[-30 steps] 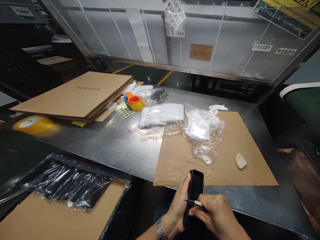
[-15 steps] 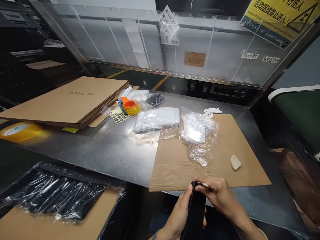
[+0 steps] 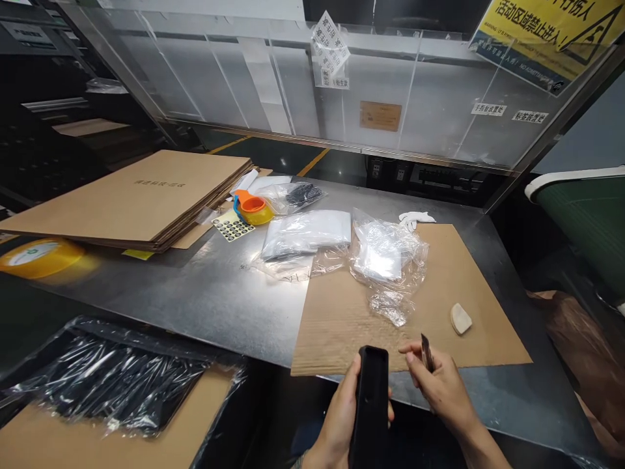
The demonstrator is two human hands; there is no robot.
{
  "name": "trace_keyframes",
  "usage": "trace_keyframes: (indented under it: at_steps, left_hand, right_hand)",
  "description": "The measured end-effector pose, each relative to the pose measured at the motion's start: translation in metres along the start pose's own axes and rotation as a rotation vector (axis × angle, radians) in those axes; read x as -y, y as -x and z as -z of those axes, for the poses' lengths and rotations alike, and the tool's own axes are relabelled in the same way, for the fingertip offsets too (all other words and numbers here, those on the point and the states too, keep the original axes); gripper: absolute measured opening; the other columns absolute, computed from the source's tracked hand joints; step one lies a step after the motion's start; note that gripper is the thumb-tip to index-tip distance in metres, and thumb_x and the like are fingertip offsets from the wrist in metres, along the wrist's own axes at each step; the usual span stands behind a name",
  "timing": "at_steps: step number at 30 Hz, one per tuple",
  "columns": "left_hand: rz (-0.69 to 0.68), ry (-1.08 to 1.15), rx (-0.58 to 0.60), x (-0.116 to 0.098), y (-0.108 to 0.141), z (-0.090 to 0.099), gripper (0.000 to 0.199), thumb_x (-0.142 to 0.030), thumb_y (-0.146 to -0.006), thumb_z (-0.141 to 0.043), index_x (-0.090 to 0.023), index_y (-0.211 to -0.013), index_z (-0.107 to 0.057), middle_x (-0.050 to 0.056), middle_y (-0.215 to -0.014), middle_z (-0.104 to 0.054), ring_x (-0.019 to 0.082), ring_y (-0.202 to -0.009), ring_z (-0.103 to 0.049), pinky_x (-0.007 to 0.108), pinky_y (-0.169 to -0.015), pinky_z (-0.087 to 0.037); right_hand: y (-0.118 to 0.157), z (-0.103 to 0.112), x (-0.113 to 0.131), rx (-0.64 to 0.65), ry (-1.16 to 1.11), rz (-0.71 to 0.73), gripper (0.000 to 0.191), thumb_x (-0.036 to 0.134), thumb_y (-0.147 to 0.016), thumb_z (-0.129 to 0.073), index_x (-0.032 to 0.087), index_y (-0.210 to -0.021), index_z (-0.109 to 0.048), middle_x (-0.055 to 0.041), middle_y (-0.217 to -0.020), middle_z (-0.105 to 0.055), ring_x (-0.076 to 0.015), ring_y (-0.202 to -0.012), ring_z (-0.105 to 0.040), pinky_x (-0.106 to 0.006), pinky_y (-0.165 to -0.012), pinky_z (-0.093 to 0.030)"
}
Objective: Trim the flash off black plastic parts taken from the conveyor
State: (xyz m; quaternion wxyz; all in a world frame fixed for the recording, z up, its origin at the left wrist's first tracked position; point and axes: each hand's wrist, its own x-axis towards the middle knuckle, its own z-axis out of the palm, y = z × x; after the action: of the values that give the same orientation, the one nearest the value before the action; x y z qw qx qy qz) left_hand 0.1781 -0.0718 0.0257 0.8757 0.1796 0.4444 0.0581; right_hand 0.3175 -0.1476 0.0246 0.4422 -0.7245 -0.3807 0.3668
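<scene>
My left hand (image 3: 336,417) is wrapped around a long black plastic case (image 3: 375,404), held tilted upright at the table's front edge. A hollow recess shows in its upper end, and its lower end runs out of view. To the right, my right hand (image 3: 442,384) pinches a small knife (image 3: 426,353) with its dark, blade-like tip pointing up. Its handle is mostly hidden in the fingers. Knife and case are apart. Beyond both hands lies a flat cardboard sheet (image 3: 342,326), with a small cream-coloured block (image 3: 460,319) on its right side.
Crumpled clear plastic bags (image 3: 390,260) and a wrapped white pack (image 3: 307,231) lie ahead. A cardboard stack (image 3: 146,195), yellow tape roll (image 3: 41,257) and orange tape dispenser (image 3: 252,204) are leftward. A plastic-lined box (image 3: 215,397) stands lower left. A white glove (image 3: 416,218) lies behind.
My right hand has drawn the knife away from the case's top end, to the right, and its tip now points up. The case has turned so its recess shows.
</scene>
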Motion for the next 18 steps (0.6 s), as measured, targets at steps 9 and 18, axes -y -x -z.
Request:
trace_keyframes:
  at_steps: [9, 18]
  left_hand:
    - [-0.345, 0.083, -0.211, 0.002, 0.005, -0.006, 0.048, -0.060, -0.078, -0.050, -0.013, -0.076, -0.060, 0.004, -0.063, -0.066, 0.017, -0.063, -0.063, 0.027, -0.061, -0.049]
    - [-0.247, -0.138, -0.094, 0.010, 0.001, 0.000, 0.057, -0.066, -0.075, -0.047, -0.011, -0.080, -0.063, 0.005, -0.052, -0.064, 0.017, -0.050, -0.060, 0.025, -0.047, -0.042]
  right_hand:
    - [0.040, -0.043, -0.013, 0.199, 0.017, -0.150, 0.039, 0.026, -0.074, -0.055, 0.018, -0.110, -0.043, 0.0103, -0.053, -0.040, -0.0098, -0.048, -0.040, -0.023, -0.051, -0.031]
    - [0.014, -0.028, -0.003, -0.039, -0.099, -0.174, 0.030, 0.036, -0.078, -0.057, 0.017, -0.099, -0.049, 0.0097, -0.052, -0.041, -0.0094, -0.047, -0.042, -0.022, -0.050, -0.033]
